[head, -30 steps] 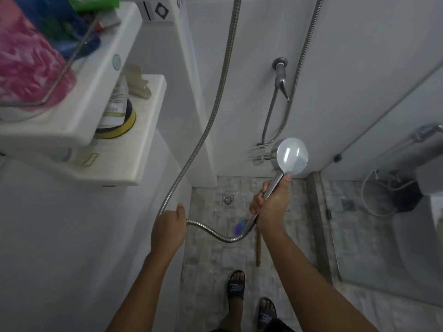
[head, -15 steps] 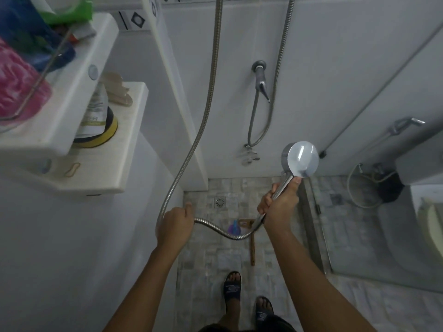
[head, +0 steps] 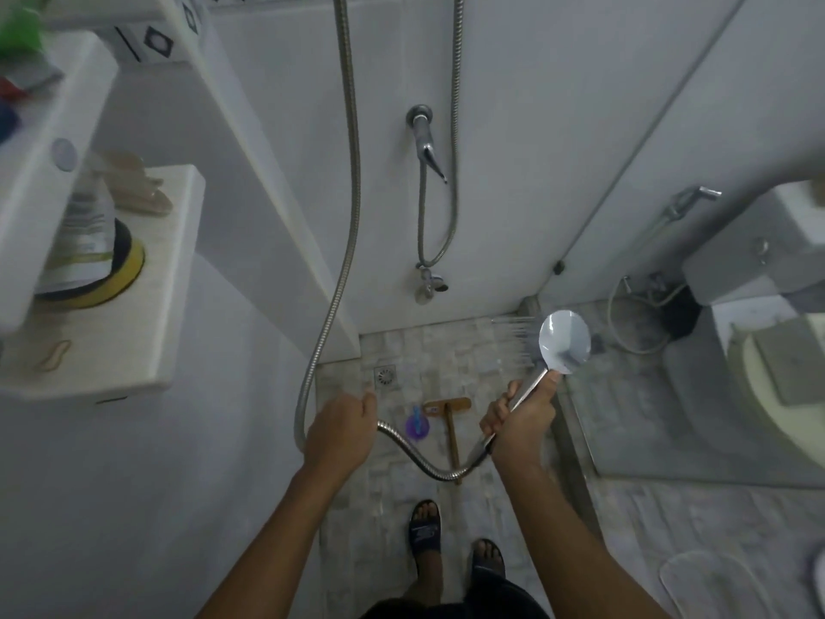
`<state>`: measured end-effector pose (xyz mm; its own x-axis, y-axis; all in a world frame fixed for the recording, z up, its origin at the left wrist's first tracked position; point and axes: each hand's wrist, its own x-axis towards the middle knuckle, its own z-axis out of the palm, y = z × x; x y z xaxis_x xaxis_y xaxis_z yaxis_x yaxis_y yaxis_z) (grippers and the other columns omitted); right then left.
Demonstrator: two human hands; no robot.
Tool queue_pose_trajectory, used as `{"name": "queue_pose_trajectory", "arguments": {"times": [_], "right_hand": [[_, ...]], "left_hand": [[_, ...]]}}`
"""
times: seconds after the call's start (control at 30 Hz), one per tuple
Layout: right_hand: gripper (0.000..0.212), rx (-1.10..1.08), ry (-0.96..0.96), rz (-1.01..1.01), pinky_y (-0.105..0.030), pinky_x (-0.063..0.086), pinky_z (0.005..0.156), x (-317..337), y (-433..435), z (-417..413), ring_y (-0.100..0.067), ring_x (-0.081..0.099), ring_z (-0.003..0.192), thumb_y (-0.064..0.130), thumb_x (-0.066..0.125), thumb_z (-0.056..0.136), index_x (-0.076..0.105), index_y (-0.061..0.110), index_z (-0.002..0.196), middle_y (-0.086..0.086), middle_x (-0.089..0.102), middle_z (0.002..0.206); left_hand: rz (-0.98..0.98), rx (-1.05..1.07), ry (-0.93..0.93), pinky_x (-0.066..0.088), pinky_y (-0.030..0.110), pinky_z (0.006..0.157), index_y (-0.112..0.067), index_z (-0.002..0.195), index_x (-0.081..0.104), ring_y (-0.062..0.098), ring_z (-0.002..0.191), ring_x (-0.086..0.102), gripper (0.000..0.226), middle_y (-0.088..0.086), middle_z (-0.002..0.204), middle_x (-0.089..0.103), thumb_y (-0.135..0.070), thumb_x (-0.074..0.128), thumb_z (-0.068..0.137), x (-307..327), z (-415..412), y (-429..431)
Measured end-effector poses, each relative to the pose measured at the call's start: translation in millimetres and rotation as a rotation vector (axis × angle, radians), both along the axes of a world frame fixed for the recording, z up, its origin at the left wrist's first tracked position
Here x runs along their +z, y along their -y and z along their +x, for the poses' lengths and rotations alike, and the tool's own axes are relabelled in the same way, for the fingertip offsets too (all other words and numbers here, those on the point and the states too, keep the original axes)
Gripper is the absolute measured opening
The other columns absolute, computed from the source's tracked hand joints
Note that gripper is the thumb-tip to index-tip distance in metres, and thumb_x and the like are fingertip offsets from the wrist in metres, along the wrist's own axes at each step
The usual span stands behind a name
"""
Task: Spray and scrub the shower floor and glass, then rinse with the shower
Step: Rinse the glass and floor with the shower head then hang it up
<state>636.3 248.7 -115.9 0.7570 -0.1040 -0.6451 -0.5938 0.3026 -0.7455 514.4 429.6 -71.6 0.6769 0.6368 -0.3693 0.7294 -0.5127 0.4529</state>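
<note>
My right hand (head: 520, 422) grips the handle of the round chrome shower head (head: 564, 341), held up at the right beside the glass panel (head: 669, 395). Thin water streaks leave the head toward the left. My left hand (head: 341, 433) is closed around the metal hose (head: 346, 216), which loops between both hands. On the tiled shower floor (head: 446, 350) lie a wooden-handled scrub brush (head: 448, 411) and a purple spray bottle (head: 417, 424), near the square drain (head: 385, 376).
Two wall shelves (head: 134, 328) at the left carry bottles and a yellow-rimmed tub. A wall tap (head: 424, 140) and valve sit on the back wall. Beyond the glass is a toilet (head: 777, 382) with a bidet sprayer. My sandalled feet (head: 424, 529) stand on the floor.
My right hand has swung the shower head to the right, toward the glass, and water streaks now show at it. My left hand keeps its hold on the hose.
</note>
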Motion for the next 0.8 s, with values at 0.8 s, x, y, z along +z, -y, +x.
{"name": "queue_pose_trajectory", "arguments": {"times": [0.8], "right_hand": [[0.07, -0.182, 0.014, -0.067, -0.021, 0.027, 0.04, 8, 196, -36, -0.016, 0.026, 0.035, 0.075, 0.032, 0.095, 0.045, 0.016, 0.061, -0.004, 0.029, 0.045]], "left_hand": [[-0.139, -0.368, -0.094, 0.051, 0.038, 0.071, -0.008, 0.062, 0.057, 0.034, 0.08, 0.065, 0.06, 0.018, 0.079, 0.068, -0.041, 0.034, 0.106, -36, 39, 176]]}}
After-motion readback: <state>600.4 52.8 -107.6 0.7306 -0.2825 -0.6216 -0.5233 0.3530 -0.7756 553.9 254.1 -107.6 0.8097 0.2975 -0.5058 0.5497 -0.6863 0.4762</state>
